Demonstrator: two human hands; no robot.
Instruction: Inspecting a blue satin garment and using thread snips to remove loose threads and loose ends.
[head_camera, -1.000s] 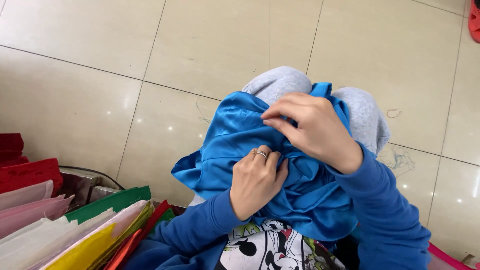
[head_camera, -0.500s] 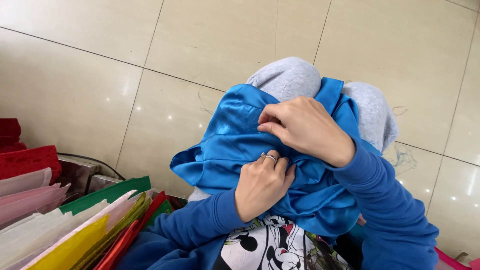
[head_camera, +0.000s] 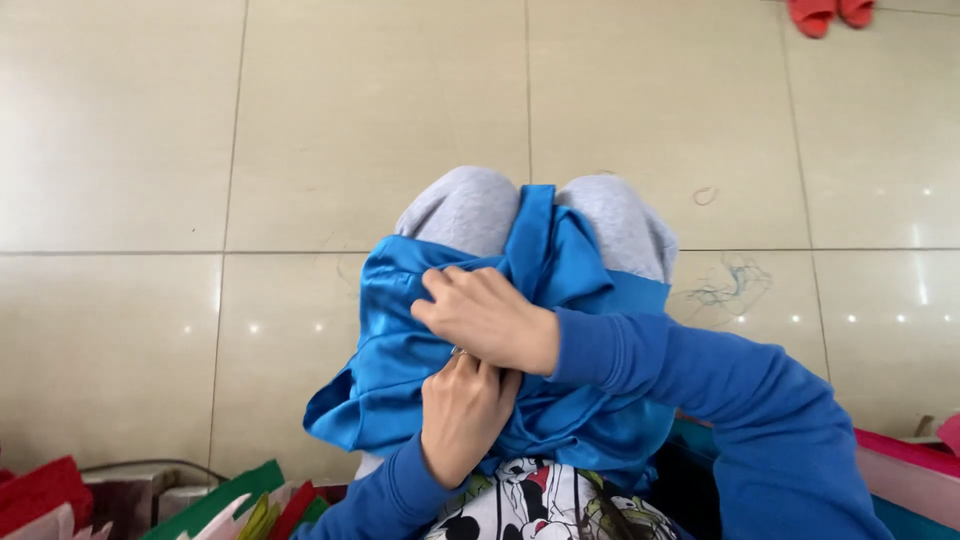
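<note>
Satin cloth (head_camera: 400, 380) bunched mid-frame on grey knees (head_camera: 470, 210) — left hand (head_camera: 462, 415) and right hand (head_camera: 490, 320) both clenched in folds. Slippery: could slide off toward tile floor (head_camera: 150, 150) if grip eases.

Blue long sleeves, ribbed cuffs, on both arms. Left hand (head_camera: 462, 410) wears ring; right hand (head_camera: 490, 318) bare. Light grey trousers (head_camera: 470, 210) over knees. White cartoon-print top (head_camera: 540, 505) beneath sweatshirt.

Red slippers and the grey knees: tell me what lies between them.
Head view: only bare tile floor lies between the red slippers and the grey knees.
</note>
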